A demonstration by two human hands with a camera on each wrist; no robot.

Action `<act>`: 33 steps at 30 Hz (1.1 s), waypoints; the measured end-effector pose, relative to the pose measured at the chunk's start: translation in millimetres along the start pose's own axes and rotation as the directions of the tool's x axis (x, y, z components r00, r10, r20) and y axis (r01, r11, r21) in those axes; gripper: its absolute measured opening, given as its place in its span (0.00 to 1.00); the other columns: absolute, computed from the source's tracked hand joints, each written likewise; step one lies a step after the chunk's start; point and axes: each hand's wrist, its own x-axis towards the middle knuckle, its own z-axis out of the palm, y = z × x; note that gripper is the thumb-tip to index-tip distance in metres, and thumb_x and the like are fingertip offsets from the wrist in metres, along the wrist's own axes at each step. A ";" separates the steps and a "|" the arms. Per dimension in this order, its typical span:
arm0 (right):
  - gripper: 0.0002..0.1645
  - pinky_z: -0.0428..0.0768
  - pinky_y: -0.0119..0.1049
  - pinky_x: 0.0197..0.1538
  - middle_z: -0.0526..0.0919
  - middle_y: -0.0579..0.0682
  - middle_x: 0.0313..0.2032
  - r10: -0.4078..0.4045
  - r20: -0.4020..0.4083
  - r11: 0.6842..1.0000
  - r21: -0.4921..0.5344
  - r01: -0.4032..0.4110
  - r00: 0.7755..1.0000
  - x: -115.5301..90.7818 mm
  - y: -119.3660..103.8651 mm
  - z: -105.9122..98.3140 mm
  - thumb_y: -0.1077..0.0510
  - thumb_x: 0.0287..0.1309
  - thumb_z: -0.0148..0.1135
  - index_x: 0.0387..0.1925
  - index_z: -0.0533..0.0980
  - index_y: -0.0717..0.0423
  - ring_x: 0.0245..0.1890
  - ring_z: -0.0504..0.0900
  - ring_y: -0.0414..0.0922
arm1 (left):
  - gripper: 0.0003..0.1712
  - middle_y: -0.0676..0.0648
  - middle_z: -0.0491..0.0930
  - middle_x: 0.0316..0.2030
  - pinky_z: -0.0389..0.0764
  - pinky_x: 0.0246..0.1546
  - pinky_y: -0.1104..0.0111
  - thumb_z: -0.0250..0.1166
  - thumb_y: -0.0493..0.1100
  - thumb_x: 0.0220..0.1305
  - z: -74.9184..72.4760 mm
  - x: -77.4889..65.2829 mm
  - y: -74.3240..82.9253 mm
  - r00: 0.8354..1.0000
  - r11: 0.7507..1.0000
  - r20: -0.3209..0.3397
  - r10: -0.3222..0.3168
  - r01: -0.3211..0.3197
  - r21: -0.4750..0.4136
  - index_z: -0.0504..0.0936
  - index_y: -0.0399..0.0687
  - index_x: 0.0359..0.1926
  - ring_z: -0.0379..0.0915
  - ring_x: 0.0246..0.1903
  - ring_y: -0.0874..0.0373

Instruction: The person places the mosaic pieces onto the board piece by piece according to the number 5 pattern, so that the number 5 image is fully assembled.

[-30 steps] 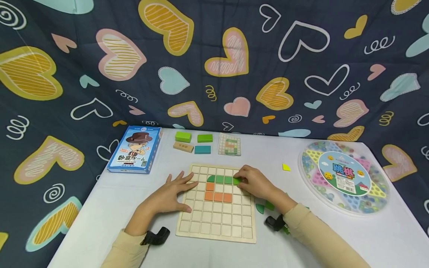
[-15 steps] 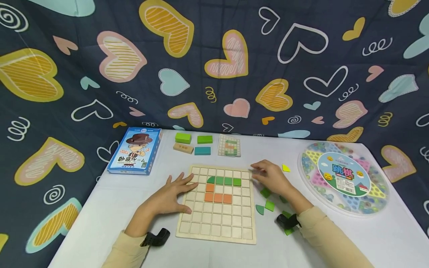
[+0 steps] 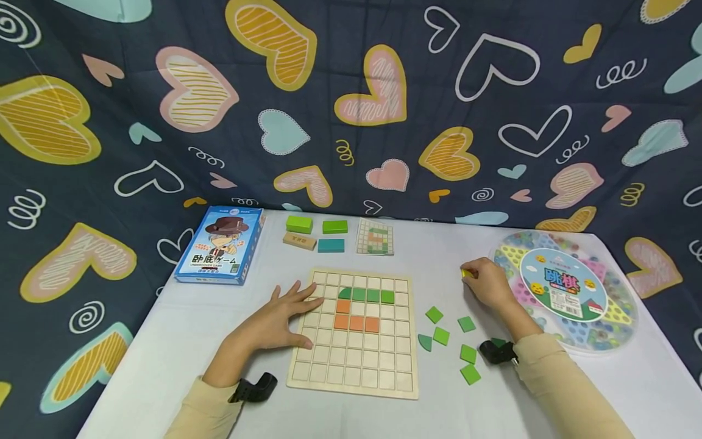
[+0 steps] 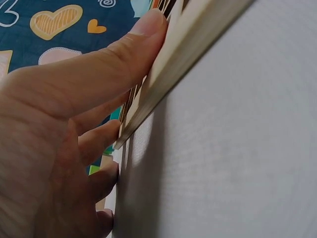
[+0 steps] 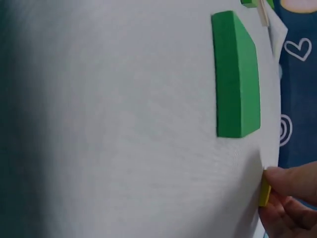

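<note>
In the head view a wooden grid board (image 3: pixel 351 372) lies on the white table. Its upper cells hold a row of green tiles (image 3: pixel 373 296), the leftmost with a rounded corner, above several orange tiles (image 3: pixel 356 323). My left hand (image 3: pixel 274 323) rests on the board's left edge with fingers spread; the left wrist view has the thumb (image 4: pixel 148 25) on the rim. Right of the board, my right hand (image 3: pixel 488 283) pinches a small yellow tile (image 5: pixel 265 191) between thumb and fingers, close over the table. A green tile (image 5: pixel 233 79) lies near it in the right wrist view.
Loose green tiles (image 3: pixel 441 336) lie scattered right of the board. At far right sits a round marble checkers set (image 3: pixel 565 283). A blue game box (image 3: pixel 219 244) is at back left. Behind the board are small blocks (image 3: pixel 331 246) and a pattern card (image 3: pixel 375 236).
My right hand has left the green tile at the row's right end on the board, moved right and taken hold of the yellow tile. The left hand has stayed put.
</note>
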 end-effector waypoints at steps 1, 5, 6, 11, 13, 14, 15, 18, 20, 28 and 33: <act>0.14 0.70 0.57 0.49 0.80 0.65 0.39 0.004 0.003 1.000 -0.004 -0.004 1.000 -0.3 0.0 0.4 0.67 0.52 0.64 0.42 0.80 0.68 0.41 0.78 0.59 | 0.52 0.47 0.53 0.72 0.36 0.67 0.37 0.74 0.63 0.38 0.1 0.1 0.4 1.000 1.000 0.001 0.001 -0.001 0.000 0.68 0.54 0.67 0.40 0.72 0.39; 0.09 0.76 0.46 0.40 0.81 0.60 0.32 0.021 0.021 0.999 0.032 -0.021 1.000 -1.2 -2.6 1.2 0.67 0.50 0.66 0.36 0.78 0.66 0.34 0.78 0.52 | 0.52 0.46 0.53 0.72 0.36 0.67 0.37 0.74 0.62 0.38 0.6 -0.3 0.7 1.000 1.000 0.005 0.003 -0.003 -0.002 0.68 0.54 0.67 0.40 0.72 0.39; 0.09 0.76 0.43 0.38 0.81 0.58 0.31 0.021 0.023 0.999 0.043 -0.022 1.000 -2.1 -3.6 1.3 0.67 0.49 0.67 0.35 0.77 0.65 0.33 0.79 0.50 | 0.52 0.46 0.53 0.72 0.36 0.67 0.37 0.74 0.63 0.39 0.9 -0.4 0.5 1.000 1.000 0.006 0.002 -0.002 -0.002 0.68 0.54 0.67 0.40 0.72 0.39; 0.08 0.78 0.39 0.38 0.82 0.54 0.30 -0.001 0.012 0.991 0.131 -0.001 1.000 -11.4 -18.8 3.6 0.67 0.50 0.67 0.33 0.78 0.61 0.33 0.80 0.47 | 0.52 0.47 0.53 0.72 0.36 0.67 0.37 0.73 0.64 0.39 0.9 -0.4 -0.7 1.000 1.000 0.011 0.006 -0.006 0.003 0.67 0.54 0.67 0.40 0.72 0.39; 0.07 0.80 0.40 0.40 0.83 0.52 0.30 -0.023 0.020 0.984 0.177 0.019 1.000 -17.7 -33.4 6.3 0.66 0.50 0.68 0.34 0.79 0.60 0.33 0.80 0.46 | 0.52 0.46 0.53 0.72 0.36 0.67 0.37 0.73 0.64 0.39 0.2 -0.1 -0.8 1.000 1.000 0.013 0.007 -0.007 0.004 0.67 0.54 0.67 0.40 0.72 0.39; 0.07 0.80 0.40 0.40 0.83 0.52 0.30 -0.036 0.036 0.979 0.204 0.028 0.999 -21.4 -42.4 8.0 0.66 0.51 0.67 0.34 0.79 0.59 0.34 0.81 0.46 | 0.52 0.46 0.53 0.72 0.36 0.67 0.37 0.73 0.64 0.39 -0.2 -0.1 -0.8 1.000 1.000 0.014 0.007 -0.007 0.003 0.67 0.54 0.67 0.40 0.72 0.39; 0.07 0.81 0.40 0.40 0.83 0.51 0.30 -0.055 0.057 0.972 0.231 0.040 0.997 -25.0 -51.8 10.5 0.65 0.51 0.67 0.34 0.79 0.59 0.34 0.81 0.45 | 0.52 0.46 0.53 0.72 0.36 0.67 0.37 0.73 0.64 0.39 -0.5 0.1 -0.8 1.000 1.000 0.014 0.008 -0.008 0.005 0.67 0.54 0.67 0.39 0.72 0.39; 0.06 0.81 0.35 0.40 0.82 0.47 0.29 -0.114 0.149 0.952 0.298 0.065 0.982 -36.3 -80.7 20.8 0.65 0.52 0.66 0.34 0.80 0.57 0.32 0.79 0.41 | 0.52 0.46 0.53 0.72 0.35 0.67 0.37 0.73 0.63 0.40 -1.0 0.3 -0.1 1.000 1.000 0.012 0.009 -0.009 0.000 0.67 0.54 0.67 0.39 0.72 0.39; 0.06 0.80 0.33 0.39 0.81 0.45 0.29 -0.162 0.215 0.937 0.339 0.082 0.963 -41.7 -96.4 29.8 0.65 0.53 0.65 0.35 0.80 0.56 0.32 0.78 0.39 | 0.52 0.46 0.53 0.72 0.35 0.67 0.37 0.74 0.62 0.40 -1.2 0.5 0.2 1.000 1.000 0.011 0.008 -0.008 -0.003 0.67 0.54 0.67 0.39 0.72 0.39; 0.07 0.76 0.28 0.33 0.79 0.42 0.27 -0.231 0.302 0.930 0.349 0.118 0.925 -48.6 -123.4 56.3 0.64 0.52 0.67 0.33 0.80 0.52 0.28 0.75 0.36 | 0.52 0.47 0.52 0.73 0.34 0.67 0.37 0.73 0.62 0.40 0.6 1.6 0.3 1.000 1.000 0.020 0.011 -0.011 -0.006 0.67 0.54 0.68 0.38 0.73 0.40; 0.07 0.75 0.28 0.33 0.78 0.41 0.27 -0.218 0.298 0.938 0.326 0.115 0.929 -49.1 -128.6 60.8 0.65 0.50 0.68 0.33 0.80 0.52 0.28 0.74 0.37 | 0.52 0.47 0.52 0.73 0.35 0.67 0.38 0.74 0.62 0.40 0.0 0.8 -0.6 1.000 1.000 0.016 0.002 -0.002 -0.001 0.67 0.54 0.68 0.38 0.73 0.40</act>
